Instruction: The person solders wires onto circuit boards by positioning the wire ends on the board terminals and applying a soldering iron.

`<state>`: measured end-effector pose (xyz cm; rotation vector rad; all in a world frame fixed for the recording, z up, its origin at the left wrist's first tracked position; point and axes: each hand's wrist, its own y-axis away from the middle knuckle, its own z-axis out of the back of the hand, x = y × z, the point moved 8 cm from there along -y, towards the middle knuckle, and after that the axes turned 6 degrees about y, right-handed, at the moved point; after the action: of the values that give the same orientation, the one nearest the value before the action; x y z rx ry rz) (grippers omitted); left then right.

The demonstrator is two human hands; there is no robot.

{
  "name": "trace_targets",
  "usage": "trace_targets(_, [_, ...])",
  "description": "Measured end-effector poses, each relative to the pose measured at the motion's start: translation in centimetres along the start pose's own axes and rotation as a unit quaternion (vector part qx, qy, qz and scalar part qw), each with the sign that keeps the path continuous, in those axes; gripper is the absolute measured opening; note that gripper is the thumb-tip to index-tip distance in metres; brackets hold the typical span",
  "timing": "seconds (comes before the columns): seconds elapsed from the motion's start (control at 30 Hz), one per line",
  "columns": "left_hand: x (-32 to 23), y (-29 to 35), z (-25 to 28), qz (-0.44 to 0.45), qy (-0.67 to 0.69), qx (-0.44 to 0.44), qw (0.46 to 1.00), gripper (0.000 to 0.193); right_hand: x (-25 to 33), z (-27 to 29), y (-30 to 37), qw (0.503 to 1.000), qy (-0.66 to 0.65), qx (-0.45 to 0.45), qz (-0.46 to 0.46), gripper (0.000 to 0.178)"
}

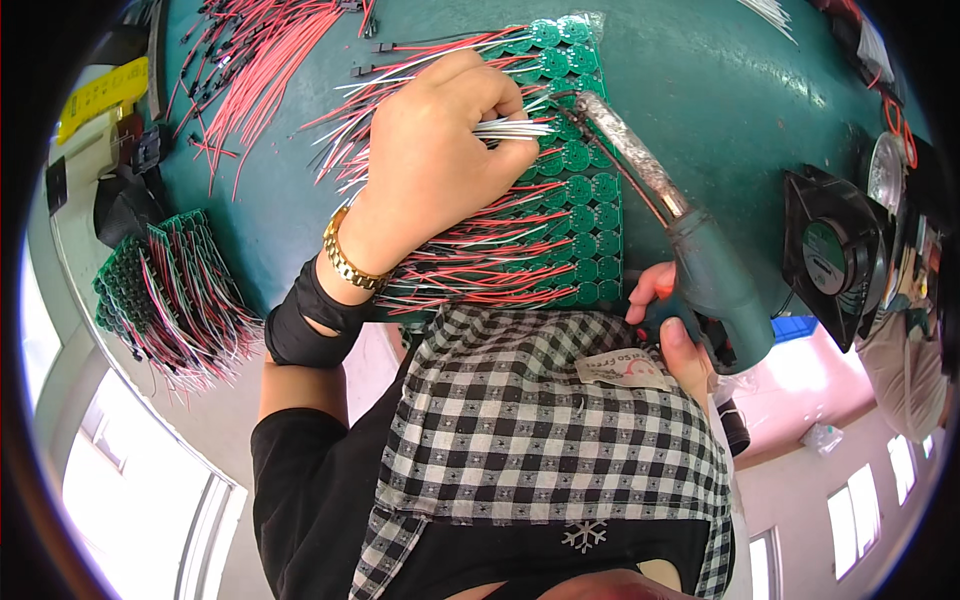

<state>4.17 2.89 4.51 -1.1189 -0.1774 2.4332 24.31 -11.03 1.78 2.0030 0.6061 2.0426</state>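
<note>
My left hand point(440, 150) is closed in a pinch around a small bundle of white wires point(515, 129), above a panel of round green circuit boards point(598, 240). Red and white wires point(480, 262) run leftward from many of these boards in rows. In my right hand point(688, 355) is a soldering gun point(715, 265) with a dark teal body, its fingers partly hidden behind the grip. Its long metal barrel slants up and left, and the tip is close to the boards just right of the white wires. Whether it touches a board, I cannot tell.
Loose red wires with black connectors point(275, 75) lie at the far left. Wired board panels point(180, 290) are stacked at the table's left edge. A black fan point(835, 250) stands on the right. White wires point(770, 15) lie at the far right, and a yellow object point(103, 98) far left.
</note>
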Motion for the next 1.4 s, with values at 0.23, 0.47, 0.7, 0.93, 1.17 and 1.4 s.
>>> trace_targets(0.23, [0.0,0.1,0.1,-0.007,0.01,-0.004,1.0,0.012,0.0,0.5,0.7,0.999,-0.013,-0.047,0.024,0.06])
trace_targets(0.47, [0.1,0.1,0.1,-0.008,0.01,-0.011,1.0,0.012,-0.2,0.6,0.8,0.994,-0.044,-0.077,0.065,0.06])
trace_targets(0.7, [0.4,0.4,-0.1,0.025,0.004,0.007,1.0,0.011,0.0,0.7,1.2,0.994,-0.07,-0.061,0.059,0.057])
trace_targets(0.93, [0.8,0.1,0.7,0.004,0.068,0.003,0.998,0.009,-0.5,0.5,1.7,0.994,-0.087,-0.052,0.05,0.056])
trace_targets(1.17, [0.1,0.2,0.4,-0.009,0.06,0.005,0.998,0.01,-0.7,0.4,1.7,0.995,-0.077,-0.047,0.034,0.059])
trace_targets(1.4, [0.0,0.0,0.3,-0.033,0.048,0.012,0.998,0.011,-1.2,0.5,1.7,0.992,-0.096,-0.057,0.05,0.058])
